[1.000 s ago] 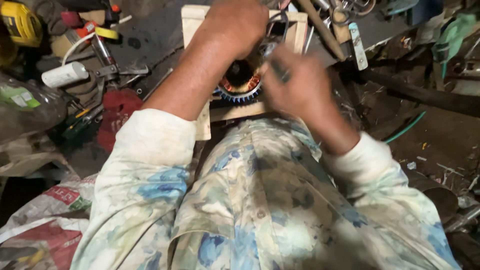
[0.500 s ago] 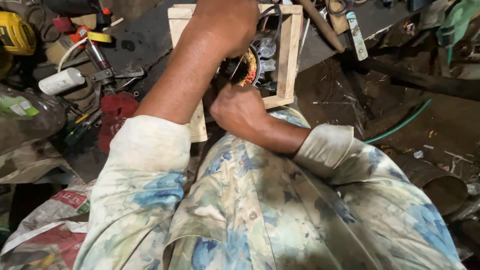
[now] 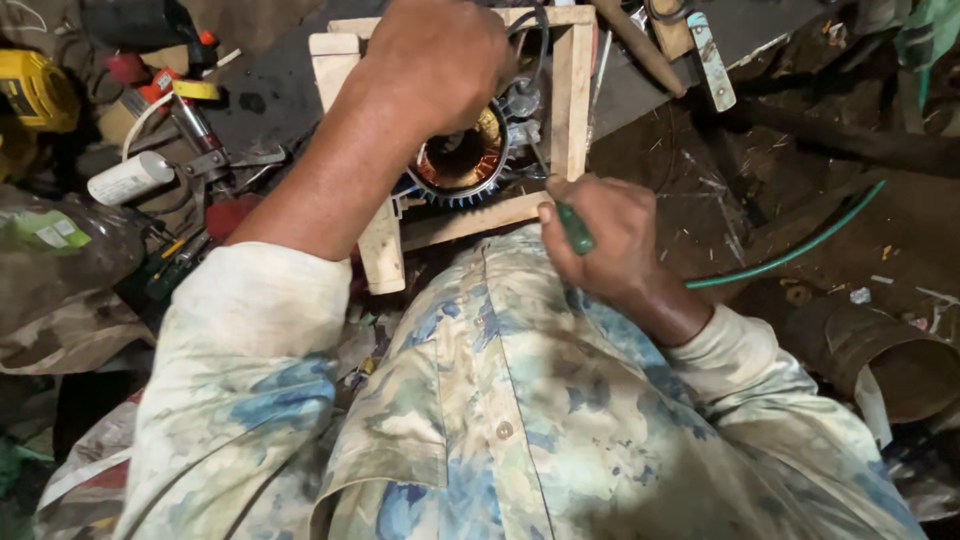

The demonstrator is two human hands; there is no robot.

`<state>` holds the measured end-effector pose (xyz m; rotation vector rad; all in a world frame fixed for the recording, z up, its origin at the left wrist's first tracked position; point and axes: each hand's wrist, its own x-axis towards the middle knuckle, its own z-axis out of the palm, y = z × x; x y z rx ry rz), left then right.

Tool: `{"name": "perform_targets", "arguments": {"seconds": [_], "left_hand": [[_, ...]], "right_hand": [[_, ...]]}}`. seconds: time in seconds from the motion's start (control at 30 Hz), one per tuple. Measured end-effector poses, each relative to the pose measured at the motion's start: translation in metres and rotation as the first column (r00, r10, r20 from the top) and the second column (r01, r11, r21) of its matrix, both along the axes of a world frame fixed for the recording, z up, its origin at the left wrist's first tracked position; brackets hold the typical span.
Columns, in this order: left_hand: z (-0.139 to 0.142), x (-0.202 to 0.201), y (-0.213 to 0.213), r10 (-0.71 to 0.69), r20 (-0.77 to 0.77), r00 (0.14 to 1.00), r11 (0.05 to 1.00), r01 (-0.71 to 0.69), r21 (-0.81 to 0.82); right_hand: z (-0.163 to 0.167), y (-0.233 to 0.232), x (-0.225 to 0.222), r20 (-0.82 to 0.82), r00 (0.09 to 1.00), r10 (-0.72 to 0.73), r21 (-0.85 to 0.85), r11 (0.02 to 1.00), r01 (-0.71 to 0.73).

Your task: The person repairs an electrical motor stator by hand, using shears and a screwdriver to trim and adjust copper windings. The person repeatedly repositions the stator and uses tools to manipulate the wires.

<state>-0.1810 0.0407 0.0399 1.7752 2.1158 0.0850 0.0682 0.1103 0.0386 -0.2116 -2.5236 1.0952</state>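
Left hand (image 3: 440,60) clamps the stator (image 3: 462,160) in the frame (image 3: 570,95) — right hand (image 3: 610,235), fist on a green tool (image 3: 575,230), could slip and nick windings.

Around the one wooden frame (image 3: 572,95): one copper-wound stator (image 3: 462,160) inside it, one green-handled tool (image 3: 574,228) beside, one white tube (image 3: 130,177) and one green hose (image 3: 800,250) farther off.

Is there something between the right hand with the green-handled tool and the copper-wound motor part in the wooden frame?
Nothing visible blocks it. The right hand holds the green-handled tool beside the wooden frame, close to the motor part. The left hand rests above it.
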Motion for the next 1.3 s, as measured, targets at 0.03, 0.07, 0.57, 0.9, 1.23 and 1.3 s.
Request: {"name": "perform_targets", "arguments": {"seconds": [0.03, 0.07, 0.57, 0.9, 1.23, 1.3], "left_hand": [[-0.001, 0.001, -0.001, -0.028, -0.003, 1.000, 0.999, 0.029, 0.046], [-0.001, 0.002, -0.002, -0.046, -0.032, 0.998, 0.998, 0.047, 0.043], [-0.017, 0.004, 0.000, -0.031, -0.090, 0.995, 0.976, 0.049, 0.212], [-0.018, -0.002, 0.002, 0.136, -0.013, 0.991, 0.990, -0.136, -0.028], [-0.029, -0.011, 0.003, 0.173, -0.002, 0.985, 0.983, -0.173, -0.063], [-0.027, -0.008, 0.003, 0.156, -0.034, 0.987, 0.987, -0.157, -0.032]], "right_hand": [[-0.002, 0.002, 0.006, 0.006, 0.999, -0.038, -0.047, 0.998, 0.038], [-0.005, 0.003, 0.010, 0.010, 0.998, -0.063, -0.073, 0.995, 0.063], [-0.035, -0.007, -0.001, -0.146, 0.989, -0.014, -0.126, 0.992, -0.005], [-0.005, -0.024, -0.027, -0.075, 0.997, -0.011, 0.059, 0.998, 0.015], [0.021, -0.058, -0.082, 0.199, 0.980, -0.027, 0.332, 0.942, -0.041], [0.014, -0.068, -0.080, 0.192, 0.981, 0.040, 0.367, 0.924, -0.109]]}}
